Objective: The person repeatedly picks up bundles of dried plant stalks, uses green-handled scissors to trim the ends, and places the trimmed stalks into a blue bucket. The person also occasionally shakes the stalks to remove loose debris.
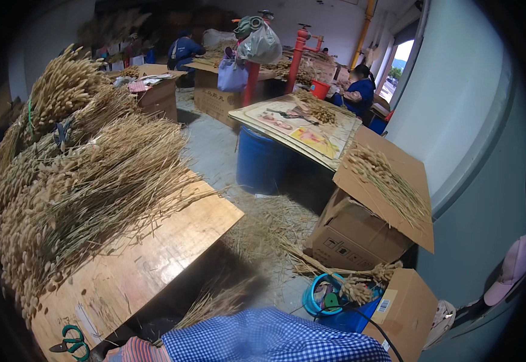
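Neither of my hands shows. Blue-and-white gingham cloth (263,337) worn by me fills the bottom middle, with a piece of striped fabric (138,350) at its left. Behind the cloth, dried grass stalks (215,303) stick up at a slant; what bears them is hidden. To the left stands a wooden table (154,262) heaped with dried bunny-tail grass (95,185), its fluffy heads toward the left edge. Green-handled scissors (74,344) lie on the near corner of the table.
On the right, a flattened cardboard sheet (389,158) with dried grass tops a carton (358,231). A turquoise bucket (310,298) stands nearer, beside another cardboard box (410,303). Loose straw (267,221) litters the floor. Co-workers (358,92) (183,50) sit farther back, beyond red pipes (296,59).
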The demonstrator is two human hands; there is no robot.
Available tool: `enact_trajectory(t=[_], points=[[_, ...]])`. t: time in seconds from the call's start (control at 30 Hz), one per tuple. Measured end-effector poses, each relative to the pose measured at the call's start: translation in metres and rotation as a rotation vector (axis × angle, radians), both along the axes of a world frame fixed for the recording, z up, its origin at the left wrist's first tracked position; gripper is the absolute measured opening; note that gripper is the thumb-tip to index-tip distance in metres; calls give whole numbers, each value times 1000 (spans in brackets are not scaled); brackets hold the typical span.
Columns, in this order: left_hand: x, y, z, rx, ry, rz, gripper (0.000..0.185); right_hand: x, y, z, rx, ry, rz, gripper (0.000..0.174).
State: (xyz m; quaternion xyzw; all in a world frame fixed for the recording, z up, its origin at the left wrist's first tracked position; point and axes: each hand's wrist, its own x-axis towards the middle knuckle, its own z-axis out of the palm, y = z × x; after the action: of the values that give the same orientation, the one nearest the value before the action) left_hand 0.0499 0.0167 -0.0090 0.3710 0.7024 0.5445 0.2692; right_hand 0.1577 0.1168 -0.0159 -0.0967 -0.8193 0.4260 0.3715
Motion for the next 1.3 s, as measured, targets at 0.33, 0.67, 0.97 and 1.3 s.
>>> enact_trajectory(t=[0.33, 0.67, 0.97, 1.3], points=[[-12, -22, -22, 226, -666, -172, 12, 11, 10, 16, -326, -78, 57, 11], [32, 25, 2, 612, -850, -134, 22, 9, 38, 45, -992, 117, 173, 10], [31, 37, -12, 725, -611, 52, 25, 27, 68, 77, -620, -447, 272, 16], [25, 35, -4, 555, -461, -29, 28, 33, 69, 66, -756, 169, 424, 28]])
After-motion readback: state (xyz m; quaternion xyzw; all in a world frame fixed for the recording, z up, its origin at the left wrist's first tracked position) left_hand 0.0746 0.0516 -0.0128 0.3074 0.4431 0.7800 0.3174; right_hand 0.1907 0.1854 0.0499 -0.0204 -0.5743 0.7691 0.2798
